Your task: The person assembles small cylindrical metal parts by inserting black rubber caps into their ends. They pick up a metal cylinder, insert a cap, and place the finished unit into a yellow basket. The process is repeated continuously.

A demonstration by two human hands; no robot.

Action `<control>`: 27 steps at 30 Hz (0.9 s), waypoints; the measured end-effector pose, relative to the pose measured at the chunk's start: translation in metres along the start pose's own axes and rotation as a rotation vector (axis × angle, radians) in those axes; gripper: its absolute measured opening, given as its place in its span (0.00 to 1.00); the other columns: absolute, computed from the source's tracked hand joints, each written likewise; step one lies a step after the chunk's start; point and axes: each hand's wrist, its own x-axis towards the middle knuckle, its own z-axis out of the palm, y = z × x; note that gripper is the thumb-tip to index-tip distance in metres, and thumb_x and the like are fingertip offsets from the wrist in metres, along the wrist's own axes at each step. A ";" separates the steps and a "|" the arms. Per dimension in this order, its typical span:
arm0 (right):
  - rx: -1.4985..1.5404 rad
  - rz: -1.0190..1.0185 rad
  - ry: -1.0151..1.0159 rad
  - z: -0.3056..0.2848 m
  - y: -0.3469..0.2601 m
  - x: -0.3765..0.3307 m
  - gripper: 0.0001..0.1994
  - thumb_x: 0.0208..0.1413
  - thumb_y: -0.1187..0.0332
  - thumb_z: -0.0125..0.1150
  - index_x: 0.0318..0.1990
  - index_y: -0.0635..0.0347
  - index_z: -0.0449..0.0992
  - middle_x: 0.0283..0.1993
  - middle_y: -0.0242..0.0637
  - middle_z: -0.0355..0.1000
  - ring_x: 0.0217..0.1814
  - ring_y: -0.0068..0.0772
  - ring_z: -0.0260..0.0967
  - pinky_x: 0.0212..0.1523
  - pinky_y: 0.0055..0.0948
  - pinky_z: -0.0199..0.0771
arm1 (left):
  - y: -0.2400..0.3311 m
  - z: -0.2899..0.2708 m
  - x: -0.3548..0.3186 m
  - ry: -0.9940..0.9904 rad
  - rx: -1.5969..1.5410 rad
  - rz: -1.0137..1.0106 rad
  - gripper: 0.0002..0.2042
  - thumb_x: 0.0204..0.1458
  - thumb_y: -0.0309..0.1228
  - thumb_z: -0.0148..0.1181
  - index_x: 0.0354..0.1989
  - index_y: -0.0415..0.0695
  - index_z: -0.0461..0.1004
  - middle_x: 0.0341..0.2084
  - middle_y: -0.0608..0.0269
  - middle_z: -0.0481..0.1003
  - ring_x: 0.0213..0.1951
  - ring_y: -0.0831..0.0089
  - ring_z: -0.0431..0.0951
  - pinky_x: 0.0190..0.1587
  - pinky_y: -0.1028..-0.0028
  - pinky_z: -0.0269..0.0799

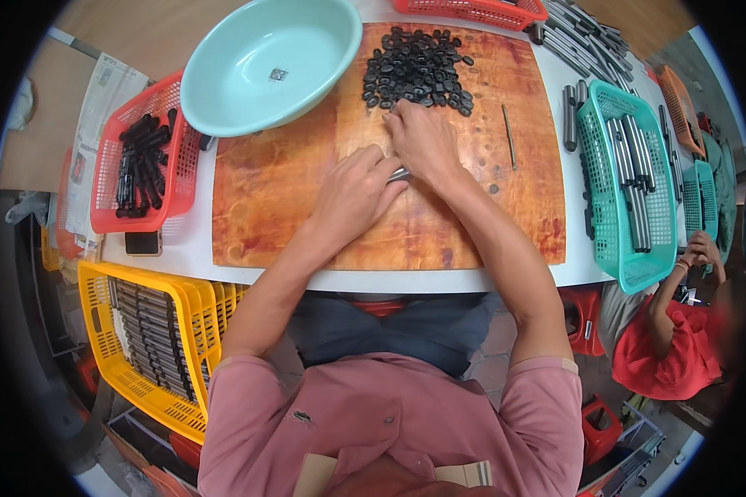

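My left hand (355, 192) is closed around a short silver metal tube (400, 175), whose end shows past the thumb, over the orange-stained wooden board (290, 219). My right hand (427, 142) is just beyond it, at the near edge of a heap of small black ring-like pieces (414, 70). Its fingers are curled in, and whatever they may hold is hidden. To the right of the heap, a thin metal rod (509, 137) lies on the board.
At the left stand a light blue basin (215, 103), a red basket (101, 199) of black handles and a yellow crate (141, 273) of tubes. A green basket (651, 269) of metal tubes stands right, near a person in red (671, 352). More loose tubes (584, 41) lie far right.
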 end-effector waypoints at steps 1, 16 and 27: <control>-0.012 -0.009 0.009 0.000 -0.001 0.000 0.13 0.64 0.61 0.57 0.36 0.65 0.77 0.33 0.57 0.78 0.39 0.61 0.77 0.39 0.56 0.73 | -0.002 0.001 -0.001 0.017 -0.023 -0.008 0.12 0.51 0.31 0.71 0.41 0.40 0.79 0.30 0.55 0.72 0.35 0.54 0.76 0.37 0.59 0.73; -0.037 -0.023 0.009 -0.002 -0.003 -0.004 0.11 0.63 0.65 0.58 0.35 0.66 0.75 0.34 0.53 0.77 0.38 0.58 0.76 0.41 0.53 0.74 | -0.005 0.002 0.005 -0.016 -0.085 -0.018 0.11 0.50 0.28 0.72 0.38 0.38 0.79 0.29 0.55 0.72 0.33 0.54 0.76 0.35 0.60 0.72; 0.001 -0.022 0.026 -0.008 -0.001 0.000 0.11 0.64 0.64 0.57 0.36 0.65 0.76 0.37 0.52 0.79 0.40 0.57 0.77 0.43 0.53 0.75 | 0.001 0.001 0.007 0.013 -0.018 0.000 0.12 0.49 0.29 0.72 0.40 0.39 0.78 0.30 0.54 0.72 0.34 0.53 0.76 0.37 0.59 0.72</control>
